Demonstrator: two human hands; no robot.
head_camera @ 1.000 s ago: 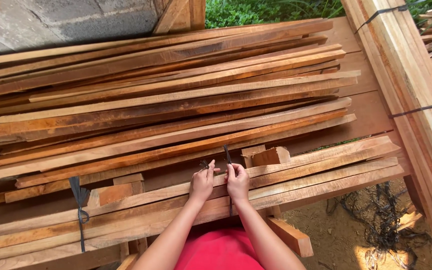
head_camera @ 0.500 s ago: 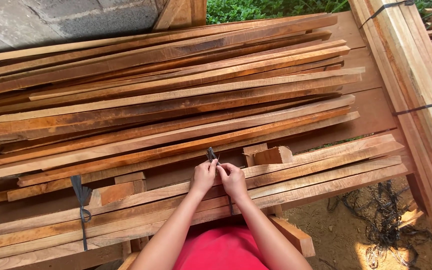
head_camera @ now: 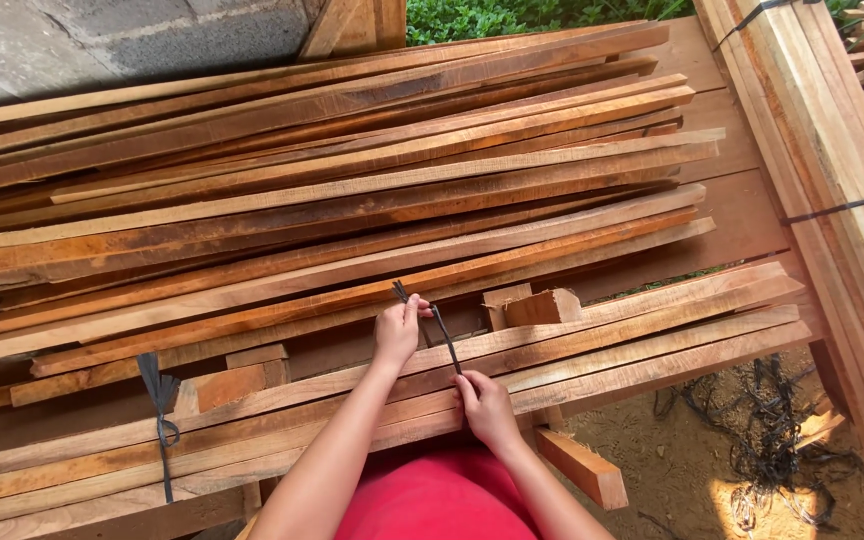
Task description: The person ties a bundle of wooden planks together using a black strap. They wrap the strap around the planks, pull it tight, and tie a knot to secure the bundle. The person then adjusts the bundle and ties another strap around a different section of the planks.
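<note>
Outdoors, seen from above: left hand (head_camera: 395,331) and right hand (head_camera: 483,402) each pinching an end of a black strap (head_camera: 442,335), pulled taut across the near bundle of planks (head_camera: 652,340); knotted strap (head_camera: 160,410) further left, loose planks (head_camera: 352,190) beyond.

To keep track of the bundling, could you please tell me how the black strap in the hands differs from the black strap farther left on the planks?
The strap in the hands is pulled straight between the left hand and the right hand; the left strap is touched by no hand. The strap in the hands shows no knot; the left strap is knotted, with loose ends flaring above. Both are thin, black and cross the same front bundle of planks.
</note>
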